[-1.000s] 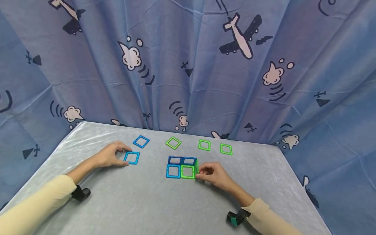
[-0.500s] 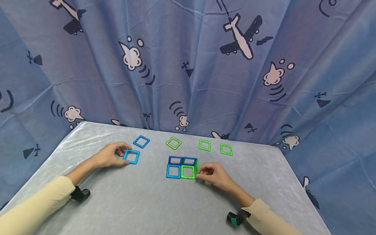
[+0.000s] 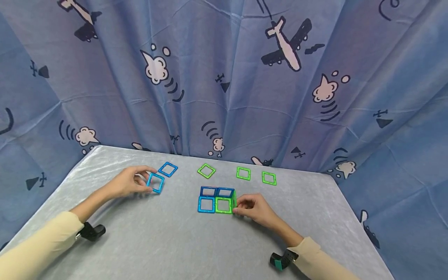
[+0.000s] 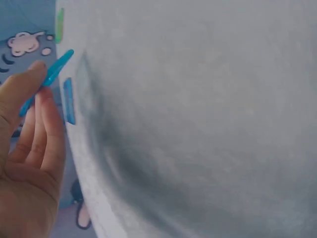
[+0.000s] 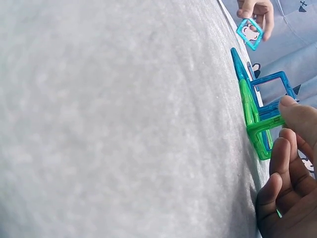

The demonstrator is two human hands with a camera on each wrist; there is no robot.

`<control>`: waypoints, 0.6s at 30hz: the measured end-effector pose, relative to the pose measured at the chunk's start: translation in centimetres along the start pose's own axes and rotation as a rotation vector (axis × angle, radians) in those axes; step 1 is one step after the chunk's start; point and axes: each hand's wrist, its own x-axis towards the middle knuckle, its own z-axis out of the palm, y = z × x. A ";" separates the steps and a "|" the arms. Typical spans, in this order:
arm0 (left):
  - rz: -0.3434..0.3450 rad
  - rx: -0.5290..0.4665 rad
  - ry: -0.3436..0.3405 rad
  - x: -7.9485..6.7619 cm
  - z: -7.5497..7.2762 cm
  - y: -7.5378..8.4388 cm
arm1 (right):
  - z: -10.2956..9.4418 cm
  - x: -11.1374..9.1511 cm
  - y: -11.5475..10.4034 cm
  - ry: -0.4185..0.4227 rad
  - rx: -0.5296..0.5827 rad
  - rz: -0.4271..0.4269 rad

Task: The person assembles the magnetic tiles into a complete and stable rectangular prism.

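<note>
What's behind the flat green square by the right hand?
A dark blue square stands behind the flat green square; gray cloth shows through. What the blue rim covers can't be seen.

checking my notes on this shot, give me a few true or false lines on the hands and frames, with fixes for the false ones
1. The left hand pinches a light blue frame. True.
2. Three loose green frames lie toward the back of the table. True.
3. The light blue frame lies flat on the table. False: it is tilted up in the left hand.
4. The right hand holds nothing. False: the right hand holds the upright green frame.
5. A front blue frame adjoins a front green frame. True.
6. The curtain is plain. False: the curtain has airplanes and clouds.
</note>
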 end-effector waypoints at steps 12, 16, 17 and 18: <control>0.098 0.030 0.028 0.3 0.2 2.1 | 0.0 0.0 0.1 0.004 -0.009 0.013; 0.103 0.018 0.022 0.5 0.7 2.8 | 0.0 0.0 0.1 0.003 -0.014 0.009; 0.106 0.014 0.021 0.6 0.8 2.9 | 0.0 0.0 0.1 0.002 -0.014 0.007; 0.106 0.008 0.020 0.7 0.9 3.1 | 0.0 0.0 0.1 0.002 -0.014 0.006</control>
